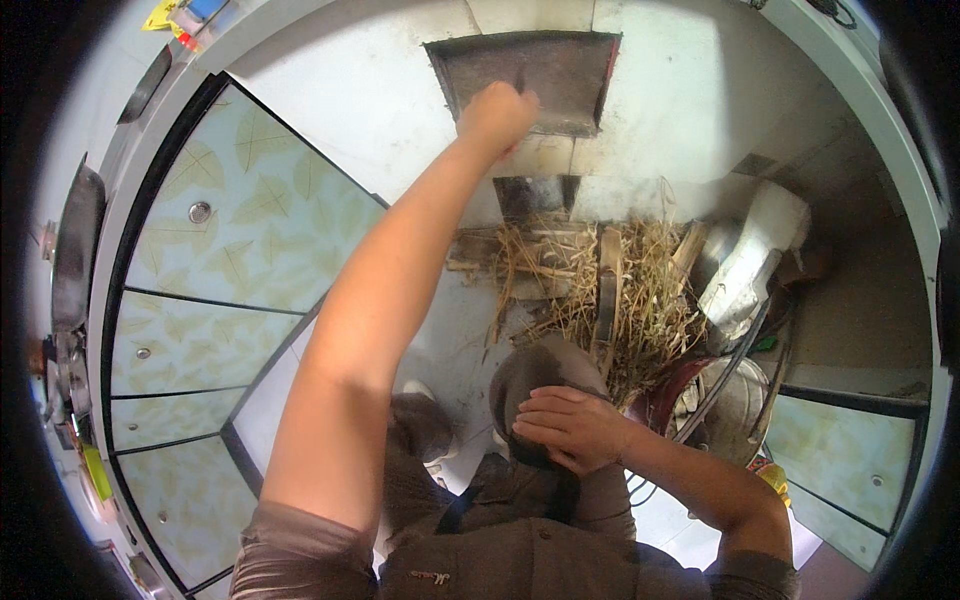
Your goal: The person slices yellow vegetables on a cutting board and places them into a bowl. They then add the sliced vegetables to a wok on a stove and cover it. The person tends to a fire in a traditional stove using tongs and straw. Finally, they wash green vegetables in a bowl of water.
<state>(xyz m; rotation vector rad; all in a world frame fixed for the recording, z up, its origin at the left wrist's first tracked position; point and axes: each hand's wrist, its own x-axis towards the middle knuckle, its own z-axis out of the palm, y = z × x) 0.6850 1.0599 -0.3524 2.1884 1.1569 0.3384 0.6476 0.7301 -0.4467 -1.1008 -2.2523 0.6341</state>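
My left hand (499, 116) is stretched far forward, its fingers curled in front of a dark metal plate (562, 79) set in the white-tiled stove front. A narrow dark streak shows just above the knuckles; whether the fingers grip a handle there is hidden. Palm down, my right hand (570, 427) rests on my bent knee (551, 360) with nothing in it. Below the plate is a smaller dark opening (529, 196) in the tiles. Dry stalks and straw (645, 300) lie on the floor before it, among split pieces of wood (609, 262).
Right of the straw stands a white and grey appliance-like object (750, 255). Nearer me, a metal bucket (742, 405) has long dark tongs or rods leaning across it. Leaf-patterned cabinet doors (217, 202) line the left. A pan (79, 247) sits on the left counter.
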